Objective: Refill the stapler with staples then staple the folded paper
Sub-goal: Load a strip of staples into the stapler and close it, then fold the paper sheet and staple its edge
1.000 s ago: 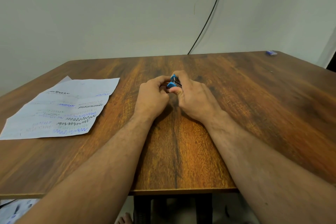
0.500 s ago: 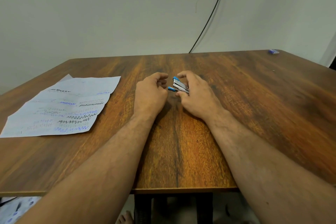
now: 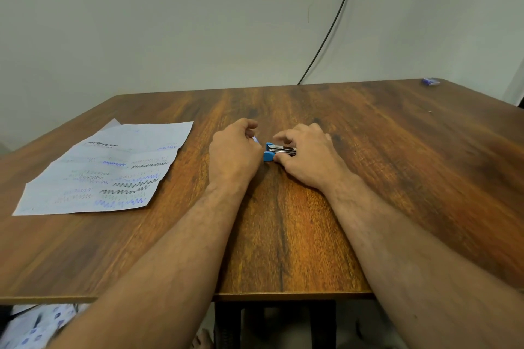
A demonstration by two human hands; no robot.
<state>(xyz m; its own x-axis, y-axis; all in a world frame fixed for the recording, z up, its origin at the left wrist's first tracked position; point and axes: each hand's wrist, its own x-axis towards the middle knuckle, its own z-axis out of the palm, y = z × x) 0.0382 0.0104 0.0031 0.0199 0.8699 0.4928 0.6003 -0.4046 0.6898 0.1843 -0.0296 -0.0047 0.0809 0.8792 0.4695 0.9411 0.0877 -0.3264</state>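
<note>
A small blue stapler point(image 3: 279, 151) lies on the wooden table point(image 3: 397, 150) at its middle, its metal magazine showing on top. My right hand point(image 3: 310, 157) grips it from the right, thumb at the near side and fingers over the far side. My left hand point(image 3: 234, 150) sits just left of the stapler's blue end, fingers curled, pinching a small pale strip point(image 3: 256, 139) that peeks out at the fingertips. The folded paper point(image 3: 107, 170), covered in blue and black scribbles, lies flat at the left of the table.
A small blue box point(image 3: 430, 81) sits at the table's far right corner. A black cable point(image 3: 331, 28) runs down the wall behind the table. The table's front edge point(image 3: 283, 296) is close to me, with dark legs below.
My hands have drawn apart. The stapler has come down flat onto the table under my right hand, and my left hand has shifted left with the pale strip showing at its fingertips.
</note>
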